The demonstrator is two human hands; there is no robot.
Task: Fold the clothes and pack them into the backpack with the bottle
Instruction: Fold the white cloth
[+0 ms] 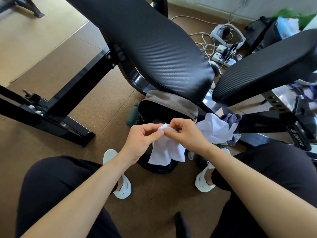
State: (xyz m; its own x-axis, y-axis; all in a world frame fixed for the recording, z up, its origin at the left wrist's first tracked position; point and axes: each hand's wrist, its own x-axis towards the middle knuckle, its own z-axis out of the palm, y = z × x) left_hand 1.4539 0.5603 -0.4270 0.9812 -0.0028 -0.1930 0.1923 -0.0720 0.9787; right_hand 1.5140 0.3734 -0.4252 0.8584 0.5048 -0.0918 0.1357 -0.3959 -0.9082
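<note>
Over the brown floor, left hand and right hand pinch the top edge of a white cloth, the backpack just beneath them, probably to fold it.

The brown floor bears the open backpack, a crumpled clothes heap and, seemingly, a green bottle.

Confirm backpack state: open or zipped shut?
Open. The backpack mouth gapes below the bench seat, its dark interior visible behind the left hand and right hand, which pinch a white cloth.
</note>
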